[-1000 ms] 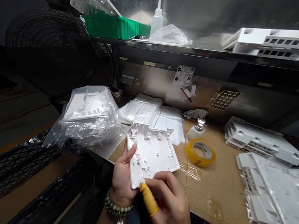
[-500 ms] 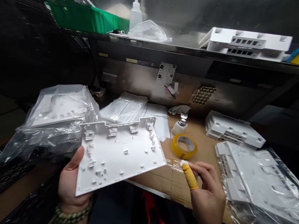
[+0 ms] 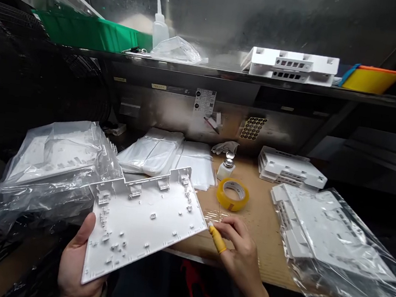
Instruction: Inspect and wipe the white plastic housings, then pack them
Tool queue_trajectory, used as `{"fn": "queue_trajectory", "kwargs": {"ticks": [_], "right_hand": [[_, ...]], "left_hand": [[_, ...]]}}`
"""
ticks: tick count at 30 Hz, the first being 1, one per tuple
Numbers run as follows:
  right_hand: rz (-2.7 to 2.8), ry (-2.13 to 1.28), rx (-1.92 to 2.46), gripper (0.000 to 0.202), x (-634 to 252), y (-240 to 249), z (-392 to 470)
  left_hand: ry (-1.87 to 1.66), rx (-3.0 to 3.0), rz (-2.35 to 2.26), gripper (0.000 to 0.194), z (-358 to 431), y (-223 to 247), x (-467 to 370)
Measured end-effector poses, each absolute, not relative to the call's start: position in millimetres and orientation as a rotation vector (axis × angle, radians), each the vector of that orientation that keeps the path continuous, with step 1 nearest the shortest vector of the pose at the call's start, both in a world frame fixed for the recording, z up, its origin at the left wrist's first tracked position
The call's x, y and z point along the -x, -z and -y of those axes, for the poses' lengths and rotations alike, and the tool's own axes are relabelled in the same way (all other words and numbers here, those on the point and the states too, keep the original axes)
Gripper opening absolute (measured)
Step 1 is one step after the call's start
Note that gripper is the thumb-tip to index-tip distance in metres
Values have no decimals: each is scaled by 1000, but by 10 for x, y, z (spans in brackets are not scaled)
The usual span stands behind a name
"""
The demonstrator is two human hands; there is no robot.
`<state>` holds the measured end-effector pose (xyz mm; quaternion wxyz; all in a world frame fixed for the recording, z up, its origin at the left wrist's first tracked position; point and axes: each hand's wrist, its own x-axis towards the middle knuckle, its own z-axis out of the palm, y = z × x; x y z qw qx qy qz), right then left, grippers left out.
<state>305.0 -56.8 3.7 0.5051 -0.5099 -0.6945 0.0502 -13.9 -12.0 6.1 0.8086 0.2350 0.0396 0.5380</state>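
My left hand (image 3: pixel 77 264) grips a white plastic housing panel (image 3: pixel 149 219) by its left side, thumb on top and fingers underneath. The panel is tilted, its inner face with small clips and posts turned up. At the panel's right corner is my right hand (image 3: pixel 238 250), closed in a pinch. A yellow finger cot (image 3: pixel 217 240) covers its thumb, and a small white wad (image 3: pixel 210 225) shows at the fingertips. I cannot tell whether the wad touches the panel. Behind the hand lie a yellow tape roll (image 3: pixel 232 194) and a white dispenser bottle (image 3: pixel 226 169) with a metal top.
Bagged white panels (image 3: pixel 60 151) stand at the left, clear plastic bags (image 3: pixel 152 152) at the back. On the right are a bagged housing (image 3: pixel 335 233) and stacked housings (image 3: pixel 291 168). A shelf (image 3: pixel 225 74) holds a green bin (image 3: pixel 89 33). Below hangs a red-handled tool (image 3: pixel 195 285).
My right hand has moved left to the panel's right corner. The panel and my left hand sit lower and further left in view, as the camera has turned somewhat right.
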Motion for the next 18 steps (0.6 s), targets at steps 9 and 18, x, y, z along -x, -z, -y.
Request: {"fn": "queue_trajectory", "kwargs": {"ticks": [9,18], "right_hand": [[1461,25,1163,19,-3079,-598,320],[1517,109,1193,18,-3063,-537,189]], "left_hand": [[-1213,-299,-441,58,259,150,191],[-1080,-349,-183,54,292,266,197]]}}
